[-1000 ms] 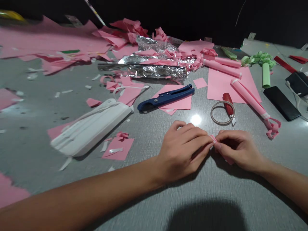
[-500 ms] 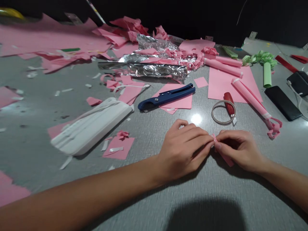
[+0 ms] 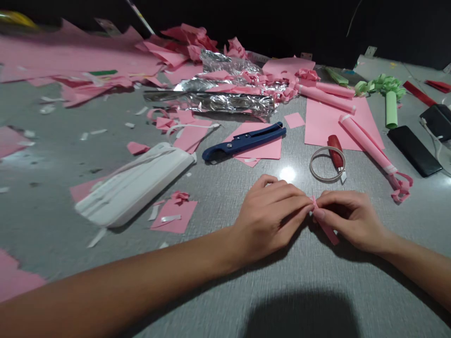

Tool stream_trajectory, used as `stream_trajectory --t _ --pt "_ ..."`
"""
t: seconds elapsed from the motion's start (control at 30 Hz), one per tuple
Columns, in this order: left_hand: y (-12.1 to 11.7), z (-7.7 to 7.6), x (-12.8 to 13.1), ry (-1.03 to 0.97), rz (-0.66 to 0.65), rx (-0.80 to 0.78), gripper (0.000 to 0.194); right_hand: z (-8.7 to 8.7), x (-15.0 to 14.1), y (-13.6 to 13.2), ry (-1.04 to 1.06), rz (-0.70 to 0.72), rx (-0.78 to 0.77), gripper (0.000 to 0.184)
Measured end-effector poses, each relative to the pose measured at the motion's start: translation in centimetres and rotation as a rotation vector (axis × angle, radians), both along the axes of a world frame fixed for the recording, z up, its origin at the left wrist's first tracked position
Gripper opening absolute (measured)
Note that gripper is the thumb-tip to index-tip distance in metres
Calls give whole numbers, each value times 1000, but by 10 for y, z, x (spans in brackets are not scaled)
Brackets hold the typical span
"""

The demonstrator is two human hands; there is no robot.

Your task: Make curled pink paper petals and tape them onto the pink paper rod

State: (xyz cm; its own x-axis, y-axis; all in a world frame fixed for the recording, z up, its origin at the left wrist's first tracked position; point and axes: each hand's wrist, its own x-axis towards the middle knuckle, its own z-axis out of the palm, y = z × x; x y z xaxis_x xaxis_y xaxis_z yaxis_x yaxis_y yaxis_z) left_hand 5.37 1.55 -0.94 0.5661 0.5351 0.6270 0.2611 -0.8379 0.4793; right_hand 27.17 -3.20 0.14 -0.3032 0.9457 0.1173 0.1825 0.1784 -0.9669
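Head view shows me left hand (image 3: 273,218) and right hand (image 3: 357,223) pinching the pink strip (image 3: 329,231), near right over the bench (image 3: 282,291); uneven pulling could tear it, though fingers partly hide the grip.

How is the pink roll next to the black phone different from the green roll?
The pink roll looks longer and thinner; the green roll looks short and stubby.
The pink roll ends in a few loose loops, while the green roll has a big, bushy tuft.
The pink roll has a white band near its loops; I see none on the green roll.
Both are tube-shaped, with curly bits at one end.
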Motion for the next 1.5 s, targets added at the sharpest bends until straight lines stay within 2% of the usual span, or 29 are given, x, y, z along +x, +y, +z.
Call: stream_trajectory --t 0.33,0.53,0.7,0.8,0.87,0.97,1.23,1.5 --pt "1 -3 1 -40 -51 -82 13 -2 2 -1 32 21 -5 16" --pt "1 0 2 -105 -60 -182 10 -3 1 -1 34 -9 2 15" --pt "3 3 4 -220 -2 -439 7 -4 0 -1 110 0 -29 14" --pt "6 5 4 -184 -58 -566 7 -2 1 -1 107 10 -41 11" --pt "6 6 4 -176 -114 -589 14 -2 1 -2 101 22 -85 18" --pt "7 8 3 -211 -154 -605 15 -2 1 -4 107 42 -179 26" --pt "10 6 3 -244 -183 -721 18 -1 0 -3 114 20 -195 26" --pt "10 8 3 -197 -228 -699 16 1 0 -2 129 21 -197 19"
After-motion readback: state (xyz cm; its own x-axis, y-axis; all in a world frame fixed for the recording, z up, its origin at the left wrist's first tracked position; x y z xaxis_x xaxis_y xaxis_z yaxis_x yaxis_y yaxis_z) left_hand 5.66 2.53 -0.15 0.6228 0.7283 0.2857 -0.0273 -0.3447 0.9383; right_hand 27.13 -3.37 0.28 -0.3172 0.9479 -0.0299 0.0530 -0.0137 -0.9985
